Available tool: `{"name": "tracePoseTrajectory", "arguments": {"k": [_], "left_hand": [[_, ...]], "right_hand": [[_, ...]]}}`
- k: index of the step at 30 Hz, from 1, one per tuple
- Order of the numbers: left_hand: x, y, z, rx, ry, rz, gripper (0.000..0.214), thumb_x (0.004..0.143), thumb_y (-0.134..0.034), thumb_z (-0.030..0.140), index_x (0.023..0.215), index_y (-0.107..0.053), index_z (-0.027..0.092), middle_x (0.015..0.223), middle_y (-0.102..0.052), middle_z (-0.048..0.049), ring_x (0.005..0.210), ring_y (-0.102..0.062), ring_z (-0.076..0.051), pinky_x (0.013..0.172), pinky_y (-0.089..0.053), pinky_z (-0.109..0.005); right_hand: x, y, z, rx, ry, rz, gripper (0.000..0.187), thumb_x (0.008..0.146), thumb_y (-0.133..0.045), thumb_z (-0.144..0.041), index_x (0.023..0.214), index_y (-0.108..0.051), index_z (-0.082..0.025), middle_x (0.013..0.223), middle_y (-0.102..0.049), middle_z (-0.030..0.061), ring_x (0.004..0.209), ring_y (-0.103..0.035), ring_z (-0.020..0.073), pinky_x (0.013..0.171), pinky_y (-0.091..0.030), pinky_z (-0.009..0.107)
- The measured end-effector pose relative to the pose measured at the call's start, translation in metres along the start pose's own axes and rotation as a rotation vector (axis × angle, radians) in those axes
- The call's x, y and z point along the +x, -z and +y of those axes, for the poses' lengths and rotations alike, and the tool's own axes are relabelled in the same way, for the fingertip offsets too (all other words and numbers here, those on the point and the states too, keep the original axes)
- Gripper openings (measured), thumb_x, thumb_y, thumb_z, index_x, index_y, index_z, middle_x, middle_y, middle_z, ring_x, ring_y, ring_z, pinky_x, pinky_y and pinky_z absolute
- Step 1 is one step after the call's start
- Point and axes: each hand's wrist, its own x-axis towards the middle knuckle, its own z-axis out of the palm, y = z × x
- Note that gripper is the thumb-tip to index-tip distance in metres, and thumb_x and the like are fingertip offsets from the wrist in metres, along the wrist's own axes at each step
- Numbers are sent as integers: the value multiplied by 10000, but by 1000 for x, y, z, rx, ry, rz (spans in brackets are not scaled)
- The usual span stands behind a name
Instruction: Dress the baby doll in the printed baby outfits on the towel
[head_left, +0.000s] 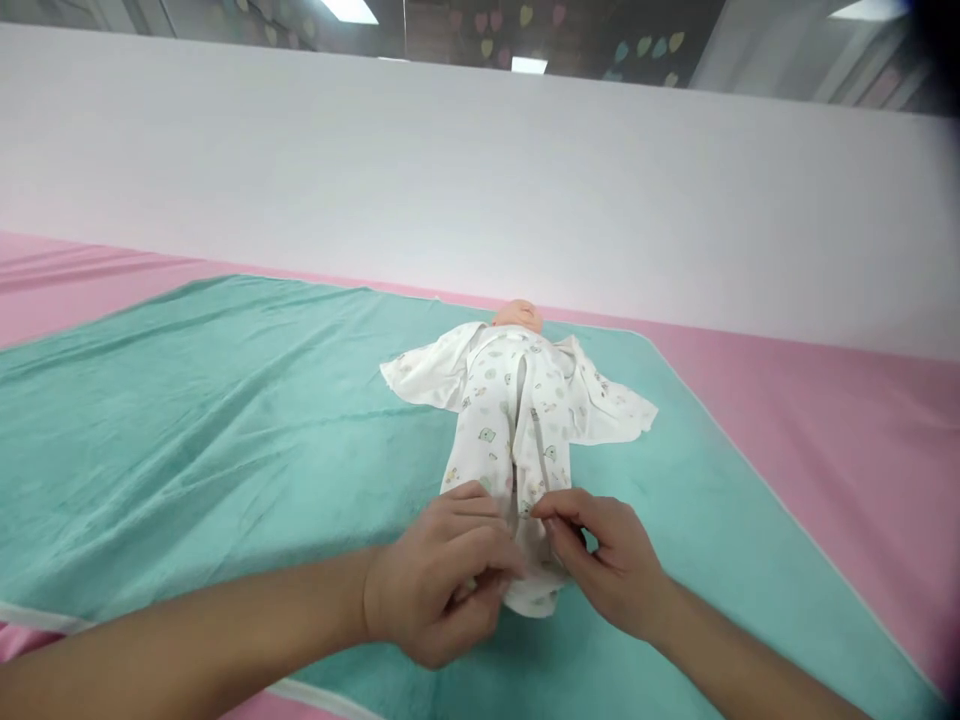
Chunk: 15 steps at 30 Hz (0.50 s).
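Note:
A baby doll (519, 315) lies on its back, its head at the far end. White baby pajamas (491, 400) with a small animal print cover its body, sleeves spread out to both sides. Down the front runs an open slit, from the chest toward the legs. Over the lower left leg part my left hand (454, 570) is curled, fingers bent inward; what it holds, if anything, is hidden. Thumb and forefinger of my right hand (604, 555) pinch the pajamas' edge beside the slit. The doll's legs are hidden under the cloth.
A teal blanket (300, 440) with a white edge lies under the doll, wrinkled on the left. Pink cloth (840, 440) shows around it. A white wall (450, 180) rises behind, with glass and heart decorations above.

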Motion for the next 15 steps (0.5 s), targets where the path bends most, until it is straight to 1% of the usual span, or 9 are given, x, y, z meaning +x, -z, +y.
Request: {"name": "tracePoseTrajectory", "arguments": {"k": [2, 5, 6, 8, 10, 11, 12, 14, 15], "left_hand": [[0, 4, -7, 24, 95, 44, 140, 790, -413, 105, 883, -462, 197, 637, -505, 5, 590, -436, -135, 606, -354, -307], [-1, 15, -31, 149, 337, 80, 113, 859, -417, 125, 889, -504, 191, 750, -540, -14, 704, -491, -139, 656, -410, -290], [-3, 19, -41, 197, 410, 82, 121, 871, -411, 135, 900, -515, 190, 798, -552, -23, 753, -507, -146, 679, -430, -293], [-9, 28, -63, 314, 489, 78, 147, 875, -400, 147, 922, -531, 192, 893, -572, -40, 866, -526, -170, 757, -461, -327], [-15, 34, -84, 448, 557, 41, 164, 855, -430, 153, 954, -553, 196, 990, -586, -55, 987, -518, -204, 846, -467, -376], [-16, 36, -92, 508, 573, 5, 175, 841, -472, 173, 983, -571, 197, 1042, -588, -67, 1055, -501, -226, 895, -457, -402], [-16, 36, -98, 545, 562, -58, 207, 826, -510, 193, 1017, -588, 198, 1088, -588, -76, 1120, -476, -248, 943, -439, -425], [-11, 34, -106, 575, 481, -174, 283, 819, -535, 219, 1094, -601, 215, 1180, -578, -81, 1222, -420, -271, 1025, -385, -455], [-6, 31, -108, 576, 431, -212, 313, 828, -529, 235, 1134, -596, 227, 1220, -569, -77, 1247, -404, -277, 1048, -363, -463]], "right_hand": [[2, 3, 6, -20, -36, 30, 177, 886, -412, -192, 916, -584, -223, 624, -566, -29, 526, -499, 101, 516, -391, 219], [11, 10, 27, -60, -152, 138, 186, 899, -402, -227, 938, -584, -218, 745, -613, 4, 653, -559, 134, 603, -449, 249], [15, 13, 38, -89, -179, 173, 187, 898, -402, -237, 945, -581, -215, 794, -620, 14, 710, -572, 148, 649, -467, 268], [26, 18, 62, -183, -195, 219, 193, 881, -413, -241, 980, -576, -209, 920, -623, 39, 860, -580, 180, 767, -483, 319], [37, 20, 88, -314, -166, 211, 258, 843, -445, -222, 1065, -574, -196, 1106, -592, 74, 1058, -529, 219, 905, -449, 377], [43, 19, 99, -368, -147, 178, 312, 830, -460, -217, 1120, -569, -182, 1170, -568, 93, 1115, -500, 233, 955, -422, 399], [48, 18, 108, -411, -119, 147, 350, 826, -460, -207, 1157, -566, -168, 1219, -547, 110, 1162, -474, 243, 995, -394, 416], [57, 16, 118, -456, -26, 71, 391, 817, -461, -180, 1191, -572, -166, 1259, -537, 117, 1216, -443, 256, 1048, -339, 443], [60, 16, 119, -462, 21, 38, 395, 812, -470, -177, 1191, -582, -175, 1256, -546, 113, 1221, -444, 262, 1063, -316, 458]]}}
